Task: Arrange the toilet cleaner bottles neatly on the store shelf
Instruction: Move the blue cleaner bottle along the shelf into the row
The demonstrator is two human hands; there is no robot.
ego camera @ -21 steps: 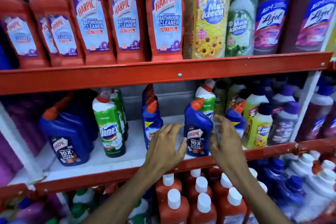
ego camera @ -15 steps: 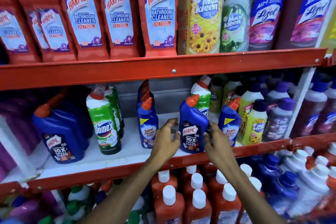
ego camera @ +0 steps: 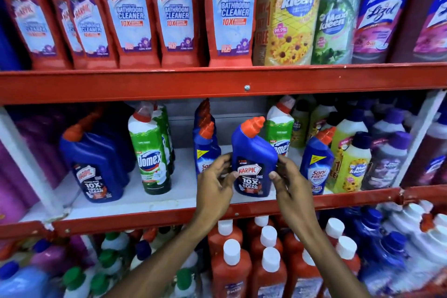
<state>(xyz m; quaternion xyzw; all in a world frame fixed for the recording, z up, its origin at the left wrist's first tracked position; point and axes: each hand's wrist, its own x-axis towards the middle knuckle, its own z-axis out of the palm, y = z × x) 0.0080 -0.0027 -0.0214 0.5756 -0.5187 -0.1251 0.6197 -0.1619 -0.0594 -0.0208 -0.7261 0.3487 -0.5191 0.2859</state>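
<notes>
Both hands, the left hand and the right hand, are clamping the blue Harpic bottle from either side near the middle shelf front, likely steadying it upright and label-forward between 2 Sani Fresh bottles.
</notes>
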